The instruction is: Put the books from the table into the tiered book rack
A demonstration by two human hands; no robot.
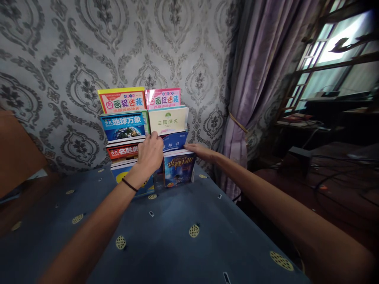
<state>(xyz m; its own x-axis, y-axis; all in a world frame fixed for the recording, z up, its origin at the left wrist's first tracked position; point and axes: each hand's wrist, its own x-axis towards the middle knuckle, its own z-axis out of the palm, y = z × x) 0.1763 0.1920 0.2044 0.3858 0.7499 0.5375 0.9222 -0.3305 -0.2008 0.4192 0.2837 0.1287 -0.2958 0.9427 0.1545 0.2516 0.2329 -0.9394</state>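
Observation:
Two columns of books stand upright in tiers against the wall. My left hand (151, 152), a dark band at its wrist, is closed at the left edge of a blue booklet (175, 141) marked 2022. My right hand (201, 152) has its fingers stretched out, the tips touching the booklet's lower right corner. Behind the booklet rises a cream book (167, 120), and a dark blue illustrated book (179, 169) stands in front. Left of my left hand are a blue book with a globe (122, 128), a red book (122, 152) and a partly hidden blue-and-yellow book (118, 173).
Pink and yellow-edged picture books (162, 98) form the back tier. Beneath lies a dark blue tablecloth (166, 244) with pineapple prints. A brown cardboard box (19, 154) is at the left. On the right are a tied purple curtain (251, 90) and dark cables (334, 173).

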